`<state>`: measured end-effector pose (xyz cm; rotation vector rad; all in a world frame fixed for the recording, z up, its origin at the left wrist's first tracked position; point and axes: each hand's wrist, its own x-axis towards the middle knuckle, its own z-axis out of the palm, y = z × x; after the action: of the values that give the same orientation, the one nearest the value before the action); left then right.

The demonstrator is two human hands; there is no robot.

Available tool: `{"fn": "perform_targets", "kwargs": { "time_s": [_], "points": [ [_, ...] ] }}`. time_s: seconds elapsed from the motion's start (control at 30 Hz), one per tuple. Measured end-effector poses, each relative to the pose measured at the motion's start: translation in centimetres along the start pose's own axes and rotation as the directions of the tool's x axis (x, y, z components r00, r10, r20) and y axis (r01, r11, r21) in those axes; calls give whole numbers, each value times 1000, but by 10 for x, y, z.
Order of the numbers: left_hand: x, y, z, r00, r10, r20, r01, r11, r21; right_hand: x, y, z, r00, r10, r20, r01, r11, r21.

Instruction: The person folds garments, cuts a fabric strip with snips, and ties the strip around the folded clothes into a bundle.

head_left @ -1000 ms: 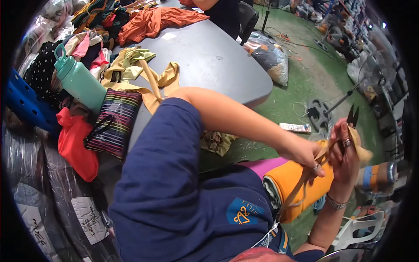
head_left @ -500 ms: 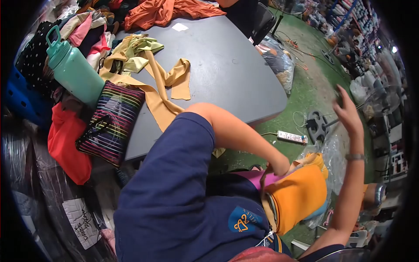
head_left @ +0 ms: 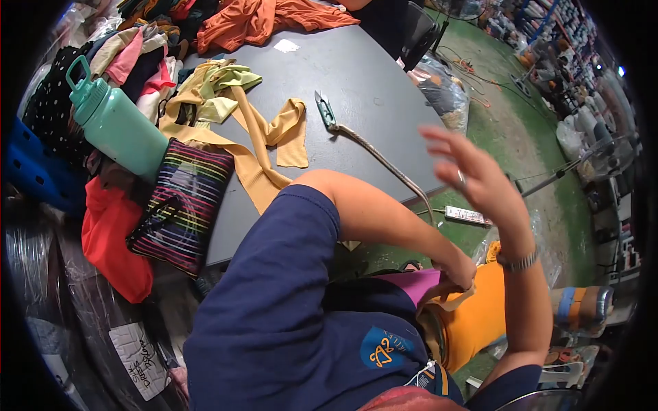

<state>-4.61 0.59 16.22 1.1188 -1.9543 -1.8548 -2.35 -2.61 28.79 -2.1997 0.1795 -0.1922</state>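
Note:
My left hand [head_left: 458, 272] is closed on a beige fabric strip [head_left: 456, 300], beside the orange cloth [head_left: 480, 322] on my lap. Raised to the right of the table edge, my right hand [head_left: 473, 171] has its fingers apart, slightly blurred, and holds nothing. Green-handled snips [head_left: 326, 113] lie on the grey table [head_left: 370, 82], with a braided cord [head_left: 380, 156] running from them over the table edge. Left of the snips are yellow fabric strips [head_left: 264, 137], partly behind my left arm. A magenta cloth [head_left: 415, 282] shows next to my left hand.
On the left are a teal bottle [head_left: 123, 127], a striped pouch [head_left: 185, 205], a red cloth [head_left: 113, 240] and piled clothes. Orange fabric [head_left: 260, 24] lies at the table's far end. A power strip [head_left: 467, 215] and a filled plastic bag [head_left: 442, 89] sit on the green floor.
The snips, earlier in my right hand, now lie on the table with their cord. My right hand has moved left, nearer the table. My left hand has moved down and left with the strip.

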Motion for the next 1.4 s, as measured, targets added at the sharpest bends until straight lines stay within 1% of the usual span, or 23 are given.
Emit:
{"fn": "perform_targets", "kwargs": {
  "time_s": [0.07,0.13,0.17,0.2,0.27,0.33,0.4,0.47,0.57,0.63,0.7,0.73,0.8,0.87,0.97,1.0,1.07,1.1,1.17,1.2,1.27,1.33,1.4],
  "points": [
    [9,-4,-3,998,-60,-22,56,991,-121,-43,8,-6,985,164,51,-154,975,-163],
    [40,-29,-10,993,121,-9,-121,993,13,-88,34,-11,985,160,59,-137,950,-281],
    [87,-65,-12,918,390,-65,-382,918,108,-110,43,-7,979,199,47,-187,965,-186],
    [72,-50,-11,927,371,-59,-368,928,49,-129,49,-3,970,238,38,-234,968,-91],
    [33,-6,-8,936,348,-47,-349,937,-9,-156,47,6,969,241,-61,-249,937,-247],
    [12,26,-4,998,-57,22,56,998,16,-173,45,13,918,367,-148,-386,914,-127],
    [35,35,-4,980,-79,182,34,971,238,-184,43,12,928,294,-231,-336,927,-170],
    [54,45,-13,990,17,143,-36,991,130,-205,47,4,904,236,-357,-330,915,-230],
    [73,88,-24,985,103,136,-136,956,261,-237,61,-28,801,285,-527,-460,856,-237],
    [80,123,-26,982,96,164,-156,901,405,-267,67,-40,733,168,-659,-468,827,-311],
    [94,149,-30,964,130,233,-225,867,445,-304,65,-56,656,427,-623,-517,855,41],
    [115,142,-37,951,176,254,-270,874,405,-321,71,-60,708,352,-612,-396,916,68],
    [138,147,-51,863,31,505,-107,987,122,-369,47,-63,604,564,-563,-439,825,356],
    [169,135,-62,843,74,533,-129,990,65,-422,45,-51,486,601,-634,-466,792,394],
    [204,125,-63,866,67,495,-45,997,-55,-507,66,-12,126,681,-722,-113,733,671],
    [219,125,-58,856,73,512,-52,997,-54,-525,76,6,55,667,-743,12,744,668],
    [252,128,-44,911,-15,412,-51,987,150,-535,97,41,-233,627,-743,7,765,644],
    [277,128,-34,927,-10,376,-119,940,318,-541,113,56,-228,669,-707,36,731,681],
    [303,140,2,942,188,278,-335,562,756,-544,135,81,-242,748,-618,134,656,743],
    [349,118,8,894,329,305,-433,458,776,-538,144,90,-259,784,-564,203,615,762],
    [374,113,35,910,357,213,-361,426,829,-526,181,110,-465,723,-511,185,643,743],
    [422,79,32,819,452,354,-519,320,793,-520,213,130,-495,706,-506,99,625,775],
    [431,67,22,971,31,237,-223,474,852,-503,217,135,-455,698,-553,-72,591,804]
  ]
}}
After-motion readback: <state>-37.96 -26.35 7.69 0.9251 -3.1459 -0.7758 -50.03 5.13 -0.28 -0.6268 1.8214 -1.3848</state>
